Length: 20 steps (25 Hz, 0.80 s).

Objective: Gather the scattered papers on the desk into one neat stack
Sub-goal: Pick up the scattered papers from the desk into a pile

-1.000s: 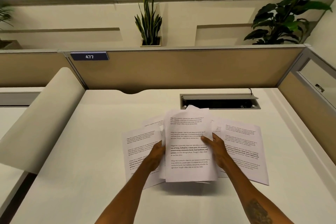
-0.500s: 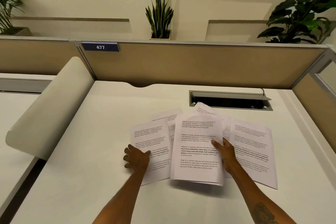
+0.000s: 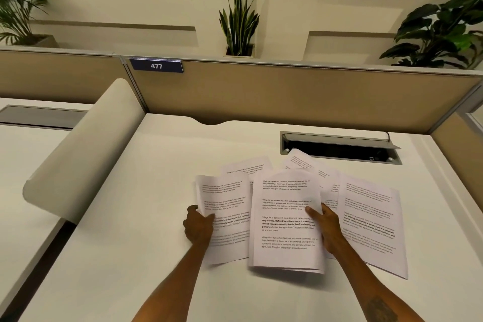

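Several printed white sheets lie fanned out on the white desk (image 3: 136, 256). My right hand (image 3: 326, 227) grips a small stack of sheets (image 3: 286, 219) by its right edge, thumb on top, held slightly above the desk. My left hand (image 3: 198, 225) pinches the left edge of a single sheet (image 3: 224, 214) and lifts that edge a little. One more sheet (image 3: 371, 222) lies flat to the right. Two others (image 3: 300, 162) poke out behind the stack, partly hidden.
An open cable tray (image 3: 339, 149) is set into the desk behind the papers. A tan partition (image 3: 287, 97) with a "477" label (image 3: 156, 66) bounds the back and right. A curved white divider (image 3: 83, 154) stands at the left. Plants sit beyond the partition.
My left hand left the stack, reached left and took the edge of the left sheet. My right hand alone now holds the stack, lowered toward the desk.
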Each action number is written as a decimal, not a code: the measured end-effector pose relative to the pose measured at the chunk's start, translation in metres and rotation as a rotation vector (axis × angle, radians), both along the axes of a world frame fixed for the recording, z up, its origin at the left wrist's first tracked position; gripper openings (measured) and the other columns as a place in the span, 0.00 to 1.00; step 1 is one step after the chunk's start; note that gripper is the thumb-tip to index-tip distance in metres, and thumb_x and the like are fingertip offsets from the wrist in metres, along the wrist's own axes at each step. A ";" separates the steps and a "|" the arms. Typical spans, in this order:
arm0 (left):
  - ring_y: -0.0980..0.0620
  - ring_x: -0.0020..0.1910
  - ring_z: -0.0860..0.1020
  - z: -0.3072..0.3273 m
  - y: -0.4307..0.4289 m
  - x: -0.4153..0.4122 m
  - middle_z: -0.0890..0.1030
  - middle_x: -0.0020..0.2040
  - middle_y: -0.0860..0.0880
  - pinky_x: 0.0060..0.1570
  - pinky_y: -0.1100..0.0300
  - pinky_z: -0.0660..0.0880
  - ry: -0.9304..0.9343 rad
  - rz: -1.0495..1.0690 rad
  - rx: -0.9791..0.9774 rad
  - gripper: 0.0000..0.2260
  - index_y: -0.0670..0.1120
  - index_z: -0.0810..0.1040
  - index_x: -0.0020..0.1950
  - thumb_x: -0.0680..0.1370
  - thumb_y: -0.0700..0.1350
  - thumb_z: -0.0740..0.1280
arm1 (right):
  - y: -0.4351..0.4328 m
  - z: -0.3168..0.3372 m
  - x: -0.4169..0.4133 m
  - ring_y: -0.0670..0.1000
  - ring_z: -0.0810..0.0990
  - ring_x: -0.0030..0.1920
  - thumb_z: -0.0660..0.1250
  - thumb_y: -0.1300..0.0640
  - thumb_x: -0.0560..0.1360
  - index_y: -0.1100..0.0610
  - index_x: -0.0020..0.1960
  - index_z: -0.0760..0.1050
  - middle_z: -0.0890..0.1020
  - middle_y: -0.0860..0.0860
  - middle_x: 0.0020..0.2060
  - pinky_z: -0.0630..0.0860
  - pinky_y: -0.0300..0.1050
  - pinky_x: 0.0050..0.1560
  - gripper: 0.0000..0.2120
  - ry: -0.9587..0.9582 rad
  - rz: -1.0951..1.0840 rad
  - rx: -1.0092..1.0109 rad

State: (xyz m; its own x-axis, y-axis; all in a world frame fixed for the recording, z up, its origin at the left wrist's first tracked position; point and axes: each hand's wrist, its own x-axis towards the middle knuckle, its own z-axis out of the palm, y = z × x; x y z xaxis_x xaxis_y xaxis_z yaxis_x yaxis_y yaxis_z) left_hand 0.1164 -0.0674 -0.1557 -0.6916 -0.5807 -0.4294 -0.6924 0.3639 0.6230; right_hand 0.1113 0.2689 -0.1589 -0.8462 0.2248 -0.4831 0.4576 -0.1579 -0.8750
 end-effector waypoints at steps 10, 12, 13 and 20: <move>0.40 0.55 0.84 0.015 -0.016 0.007 0.83 0.61 0.38 0.56 0.47 0.82 0.381 -0.166 0.613 0.15 0.38 0.75 0.69 0.83 0.40 0.64 | -0.016 0.015 -0.005 0.65 0.85 0.53 0.71 0.60 0.77 0.59 0.66 0.76 0.85 0.60 0.56 0.81 0.67 0.54 0.18 0.020 0.097 -0.109; 0.43 0.51 0.85 0.023 -0.009 0.002 0.84 0.60 0.37 0.52 0.51 0.84 0.365 -0.178 0.683 0.14 0.38 0.76 0.68 0.84 0.42 0.64 | -0.020 0.022 -0.011 0.64 0.85 0.54 0.70 0.60 0.77 0.59 0.66 0.76 0.86 0.59 0.56 0.81 0.66 0.56 0.18 0.040 0.123 -0.131; 0.43 0.51 0.85 0.026 -0.004 -0.001 0.84 0.60 0.36 0.52 0.50 0.84 0.355 -0.189 0.714 0.15 0.37 0.76 0.68 0.84 0.42 0.64 | -0.022 0.026 -0.015 0.64 0.85 0.54 0.70 0.60 0.77 0.59 0.66 0.76 0.85 0.59 0.56 0.81 0.66 0.57 0.17 0.053 0.134 -0.132; 0.33 0.58 0.83 0.049 0.038 -0.016 0.85 0.59 0.36 0.60 0.36 0.80 0.318 -0.318 0.845 0.18 0.41 0.78 0.68 0.84 0.50 0.62 | -0.034 0.043 -0.021 0.60 0.86 0.54 0.70 0.58 0.78 0.59 0.66 0.76 0.85 0.56 0.58 0.84 0.58 0.53 0.18 0.143 0.119 -0.101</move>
State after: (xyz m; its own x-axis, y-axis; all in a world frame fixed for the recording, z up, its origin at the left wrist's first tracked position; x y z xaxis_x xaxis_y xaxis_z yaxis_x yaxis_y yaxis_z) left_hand 0.1002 -0.0294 -0.1064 -0.9199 0.0704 -0.3857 -0.3920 -0.1501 0.9076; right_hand 0.0906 0.2353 -0.1160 -0.9254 0.0755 -0.3714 0.3507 -0.2006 -0.9147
